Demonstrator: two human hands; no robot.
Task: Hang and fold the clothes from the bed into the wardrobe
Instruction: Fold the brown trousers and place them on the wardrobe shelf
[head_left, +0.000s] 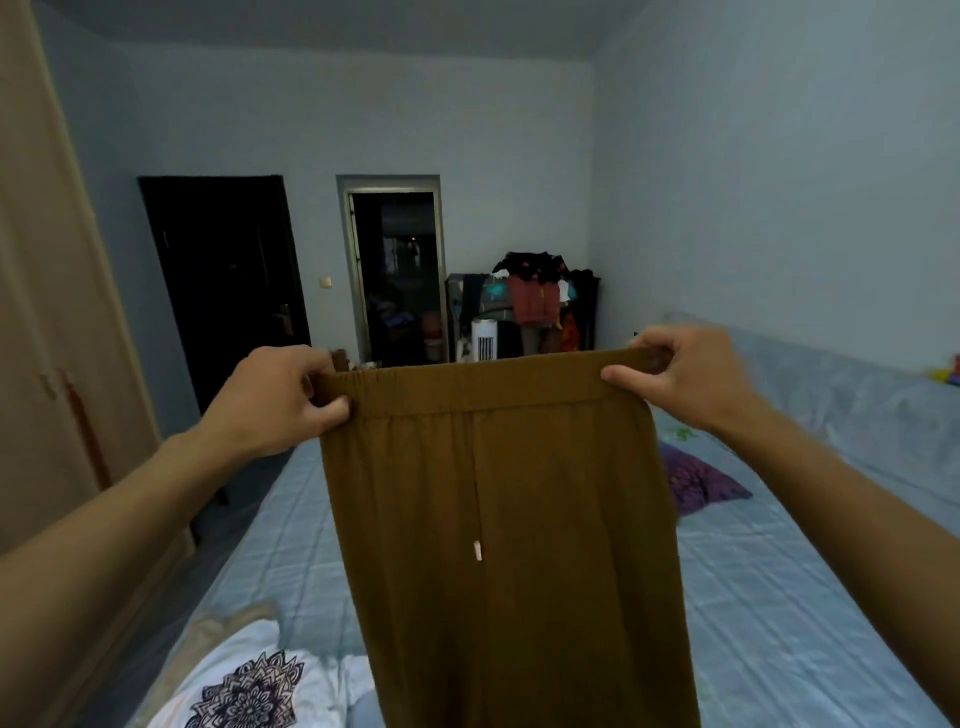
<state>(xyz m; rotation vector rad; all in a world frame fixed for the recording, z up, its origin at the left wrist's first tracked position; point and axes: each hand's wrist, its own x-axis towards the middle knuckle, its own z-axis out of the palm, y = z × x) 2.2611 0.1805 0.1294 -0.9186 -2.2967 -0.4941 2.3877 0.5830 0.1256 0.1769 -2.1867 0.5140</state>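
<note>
- Head view: a person holds up a pair of brown trousers (498, 519) by the elastic waistband, stretched flat between both hands above the bed (779, 597).
- The left hand (280, 400) pinches the left end of the waistband, thumb pressed on the near side of the cloth and fingers curled behind it.
- The right hand (685, 374) pinches the right end the same way, thumb laid along the band's near face, fingers folded over the top edge.
- The trousers hang straight down from the band, legs together, and run out of the bottom of the picture; a small pale tag (478, 551) shows near the middle seam.
- The bed carries a pale blue checked sheet; a white cloth with a dark mandala print (244, 686) lies at its near left corner, partly on a beige piece.
- A purple garment (696, 478) lies crumpled towards the right edge of the bed, just beside the hanging trousers.
- The wardrobe (57, 322), pale wood, stands along the left side, its doors closed.
- At the far wall there are a dark door (223, 280), an open doorway (395, 270) and a rack heaped with clothes (535, 296).
</note>
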